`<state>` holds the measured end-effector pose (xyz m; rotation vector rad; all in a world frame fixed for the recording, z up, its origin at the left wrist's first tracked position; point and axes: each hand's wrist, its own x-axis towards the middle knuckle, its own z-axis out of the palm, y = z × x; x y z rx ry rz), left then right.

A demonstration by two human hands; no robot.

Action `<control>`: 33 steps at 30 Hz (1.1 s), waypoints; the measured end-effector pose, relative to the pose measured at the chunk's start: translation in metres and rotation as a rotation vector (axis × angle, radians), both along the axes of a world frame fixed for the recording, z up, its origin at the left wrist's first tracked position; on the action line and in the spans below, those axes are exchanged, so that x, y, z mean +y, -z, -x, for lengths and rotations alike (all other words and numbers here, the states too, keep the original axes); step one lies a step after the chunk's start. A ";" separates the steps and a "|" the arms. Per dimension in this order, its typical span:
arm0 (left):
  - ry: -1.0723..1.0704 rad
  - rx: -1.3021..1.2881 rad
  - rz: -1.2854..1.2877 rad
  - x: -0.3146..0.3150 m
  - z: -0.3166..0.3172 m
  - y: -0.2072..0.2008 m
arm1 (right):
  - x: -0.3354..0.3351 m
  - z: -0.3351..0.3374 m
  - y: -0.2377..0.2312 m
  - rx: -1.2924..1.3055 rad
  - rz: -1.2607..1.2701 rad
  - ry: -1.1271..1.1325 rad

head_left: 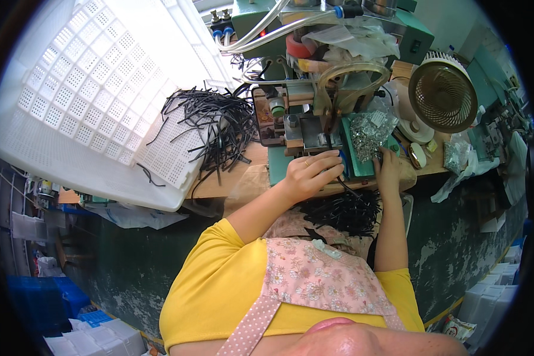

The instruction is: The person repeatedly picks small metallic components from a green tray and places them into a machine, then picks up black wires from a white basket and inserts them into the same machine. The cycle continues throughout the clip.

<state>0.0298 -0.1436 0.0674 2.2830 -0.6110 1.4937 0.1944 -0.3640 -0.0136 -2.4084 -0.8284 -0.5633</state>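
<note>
My left hand (310, 176), with a ring on one finger, is closed at the front of a bench press (329, 113). Its fingertips pinch a thin black strip (349, 188) that trails down toward my lap, just below the press's metal block (319, 132). Beside the fingertips shows a small blue piece (342, 159). My right hand (388, 173) rests at the right edge of a green tray (353, 168), its fingers bent together near small shiny metal parts (366, 142). What those fingertips hold, if anything, is too small to make out.
A tangled heap of black strips (222, 127) spills from a white perforated crate (178, 193) at left. More black strips (350, 212) lie in my lap. At right stand a small fan (443, 95) and a bag of metal parts (455, 155). The wooden table edge (210, 188) runs before me.
</note>
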 end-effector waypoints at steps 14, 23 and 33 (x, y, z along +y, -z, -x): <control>-0.311 0.063 0.198 0.041 0.034 0.044 | 0.040 -0.007 0.003 -0.143 -0.143 -0.011; -0.955 0.424 -0.171 0.108 0.024 0.072 | 0.037 -0.004 0.004 -0.063 -0.227 -0.024; -1.042 0.450 -0.115 0.234 0.015 0.080 | 0.038 -0.005 0.003 -0.127 -0.218 -0.059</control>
